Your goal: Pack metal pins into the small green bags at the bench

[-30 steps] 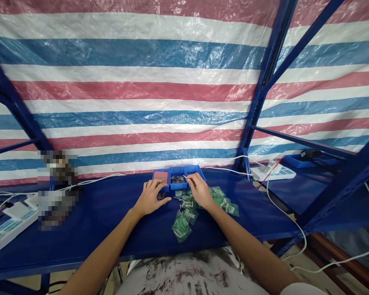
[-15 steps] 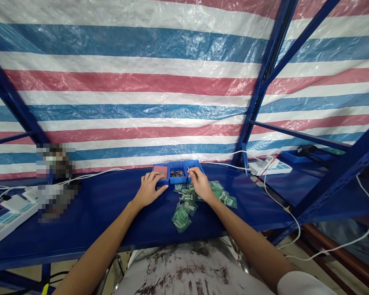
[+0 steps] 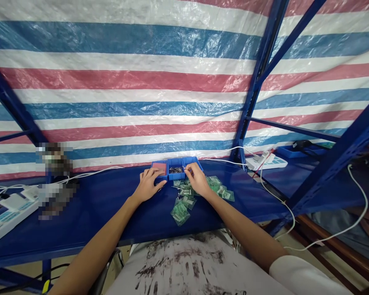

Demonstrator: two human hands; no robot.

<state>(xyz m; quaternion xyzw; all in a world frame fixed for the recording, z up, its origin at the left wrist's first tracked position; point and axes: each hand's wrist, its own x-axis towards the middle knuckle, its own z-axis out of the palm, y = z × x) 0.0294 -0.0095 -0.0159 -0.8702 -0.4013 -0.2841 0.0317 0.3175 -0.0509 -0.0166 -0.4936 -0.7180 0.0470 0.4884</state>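
A thin piece, too small to make out beyond its slim shape, sits at the fingertips of the right hand — pinched closed around it — beside the middle tray. The left hand, loosely spread with its thumb apart and nothing visibly gripped, rests at the left tray, well apart from that piece, with clear packets of green contents between the hands on the bench. The left tray holds a pink block, the middle one a heap of dark metal bits.
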